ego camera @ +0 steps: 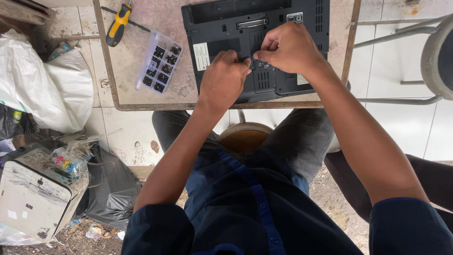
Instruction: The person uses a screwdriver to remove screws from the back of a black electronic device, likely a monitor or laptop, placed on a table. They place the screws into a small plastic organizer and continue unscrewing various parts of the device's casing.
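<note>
A black laptop (222, 23) lies upside down on a small worn table (137, 56), its underside with vents and labels facing up. My left hand (222, 80) rests on the laptop's near edge, fingers curled, fingertips at the middle of the base. My right hand (288, 47) is closed with pinched fingers pressing at the same spot; whether it holds a small part I cannot tell. Both hands meet near a panel with vent slots (264, 80).
A clear compartment box (159, 62) of small dark screws and a yellow-handled screwdriver (118, 24) lie left of the laptop. A white sack (52, 89), an old grey machine (33, 193) and black bags sit on the floor at left. A metal stool (424, 56) stands at right.
</note>
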